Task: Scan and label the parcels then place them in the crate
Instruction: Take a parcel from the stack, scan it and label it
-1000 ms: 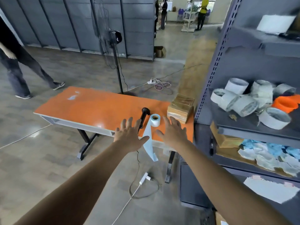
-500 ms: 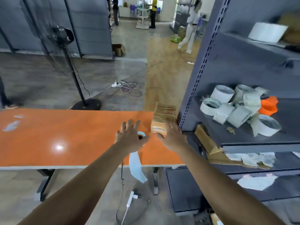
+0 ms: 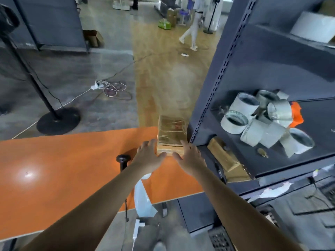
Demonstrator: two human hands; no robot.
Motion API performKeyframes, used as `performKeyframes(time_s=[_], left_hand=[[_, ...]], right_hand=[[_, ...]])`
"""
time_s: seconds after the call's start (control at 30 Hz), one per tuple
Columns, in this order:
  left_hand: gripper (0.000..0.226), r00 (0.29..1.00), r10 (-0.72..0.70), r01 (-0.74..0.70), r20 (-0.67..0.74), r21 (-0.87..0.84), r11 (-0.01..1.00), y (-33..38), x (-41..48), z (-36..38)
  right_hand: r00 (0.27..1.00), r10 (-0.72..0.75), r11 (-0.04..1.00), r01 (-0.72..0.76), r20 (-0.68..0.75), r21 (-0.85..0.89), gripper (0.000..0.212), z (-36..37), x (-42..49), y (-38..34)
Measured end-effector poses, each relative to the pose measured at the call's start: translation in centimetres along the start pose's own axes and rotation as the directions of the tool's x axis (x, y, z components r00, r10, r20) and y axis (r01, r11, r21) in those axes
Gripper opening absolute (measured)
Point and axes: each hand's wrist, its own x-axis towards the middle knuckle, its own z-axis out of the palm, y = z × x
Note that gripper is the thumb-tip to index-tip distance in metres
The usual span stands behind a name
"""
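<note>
Left hand (image 3: 148,157) & right hand (image 3: 190,157), fingers (image 3: 146,145) straight, gripping nothing yet, flank the near end of the parcel stack (image 3: 171,132) at the surface's (image 3: 72,160) right end by the rack (image 3: 204,113), prob. to lift it evenly.

Stack of flat brown parcels wrapped in glossy clear tape (image 3: 171,131): lies level on the far right corner of the orange table top (image 3: 54,169), long side running away from the viewer, its right flank just beside the dark perforated upright of the shelving rack (image 3: 203,113). The top parcel bears a small reddish mark (too blurred to read). Black handheld barcode scanner (image 3: 123,159): stands on the table, left of the stack and nearer the viewer, head uppermost. White label strip (image 3: 143,201): hangs loose over the near table edge (its roll is largely hidden), below and right of the scanner.
</note>
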Motion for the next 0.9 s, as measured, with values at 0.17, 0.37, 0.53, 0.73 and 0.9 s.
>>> performKeyframes(time_s=[0.17,0.37,0.53,0.73,0.9], left_hand=[[0.068,0.996,-0.061,0.064,0.067,-0.042,0.997,0.8,4.9,1.5],[0.059,0.991,-0.117,0.121,0.059,-0.08,0.989,1.9,10.1,3.8],[0.047,0.981,-0.195,0.191,0.001,-0.195,0.962,2.6,12.2,4.4],[0.008,0.908,-0.419,0.379,-0.019,-0.396,0.837,2.6,13.1,1.5],[0.028,0.889,-0.45,0.35,-0.082,-0.513,0.784,0.9,12.3,-1.9]], right_hand=[[1.0,0.001,0.994,-0.003,0.02,0.105,0.072,0.8,5.3,1.4],[0.986,0.149,0.927,-0.164,0.068,0.339,0.078,2.8,11.1,4.0],[0.971,0.196,0.855,-0.239,0.14,0.461,0.07,3.2,13.2,4.6],[0.992,0.126,0.829,-0.093,-0.022,0.551,0.056,1.6,13.5,1.5],[0.997,0.069,0.724,-0.028,-0.032,0.689,0.035,-0.1,13.3,-2.5]])
